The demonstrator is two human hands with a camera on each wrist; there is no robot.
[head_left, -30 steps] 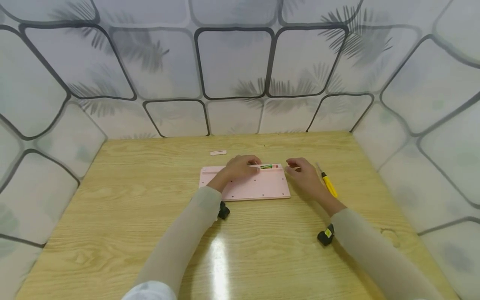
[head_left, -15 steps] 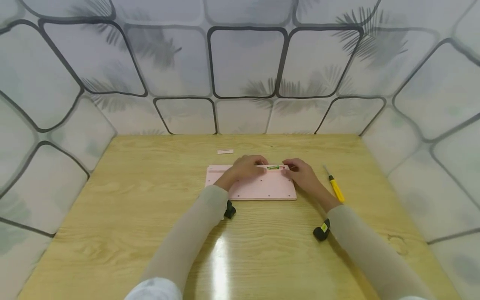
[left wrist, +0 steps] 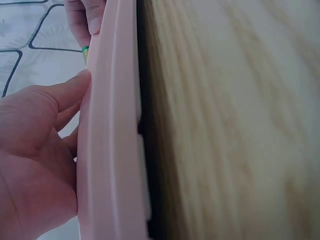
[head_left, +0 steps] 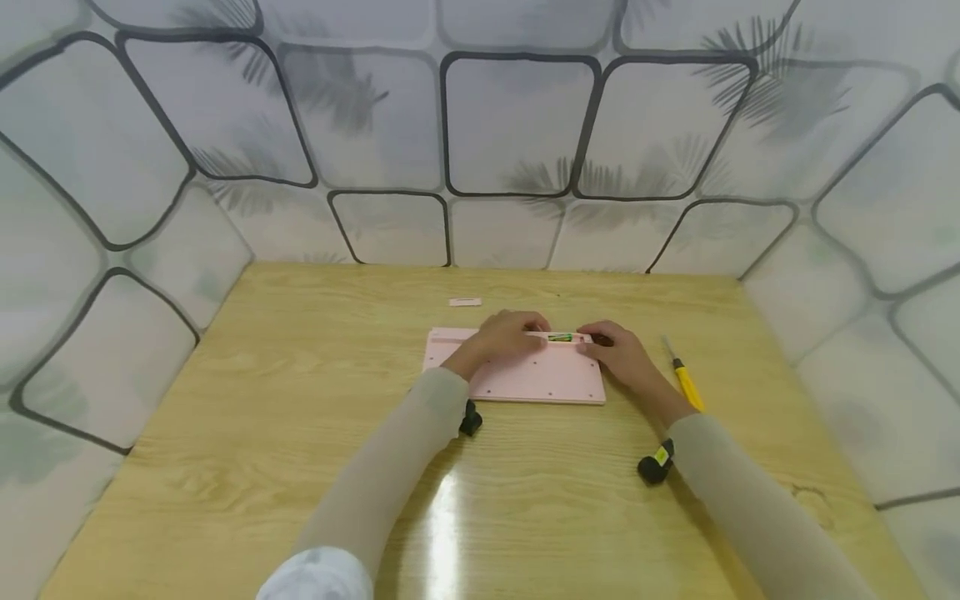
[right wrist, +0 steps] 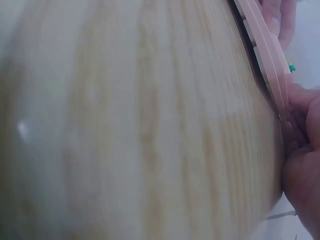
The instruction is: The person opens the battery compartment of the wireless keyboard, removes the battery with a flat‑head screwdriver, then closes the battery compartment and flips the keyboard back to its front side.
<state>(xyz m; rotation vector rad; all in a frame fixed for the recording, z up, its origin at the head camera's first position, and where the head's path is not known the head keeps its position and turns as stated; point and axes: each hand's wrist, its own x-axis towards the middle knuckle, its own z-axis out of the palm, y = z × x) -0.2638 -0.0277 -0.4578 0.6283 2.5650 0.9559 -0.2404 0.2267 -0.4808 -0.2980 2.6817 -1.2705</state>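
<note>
A pink keyboard [head_left: 517, 383] lies face down, its small screws showing on the back and key edges showing beneath it in the wrist views. Along its far edge a slot is uncovered, with a green battery [head_left: 559, 337] inside. My left hand [head_left: 504, 335] grips the far edge left of the battery, thumb on the back and fingers behind. At the far right corner, my right hand [head_left: 621, 357] holds the edge between thumb and fingers, close to the slot's end. In the left wrist view the thumb [left wrist: 75, 90] presses the pink edge.
A small pink strip [head_left: 465, 302], like a battery cover, lies beyond the keyboard on the wooden table [head_left: 337, 467]. To the right of my right hand is a screwdriver [head_left: 688, 387] with a yellow handle. Patterned panels [head_left: 517, 125] enclose the table's back and sides.
My right hand has moved left from beside the keyboard onto its far right corner. The left hand keeps its hold. The head view has turned left, so everything sits further right.
</note>
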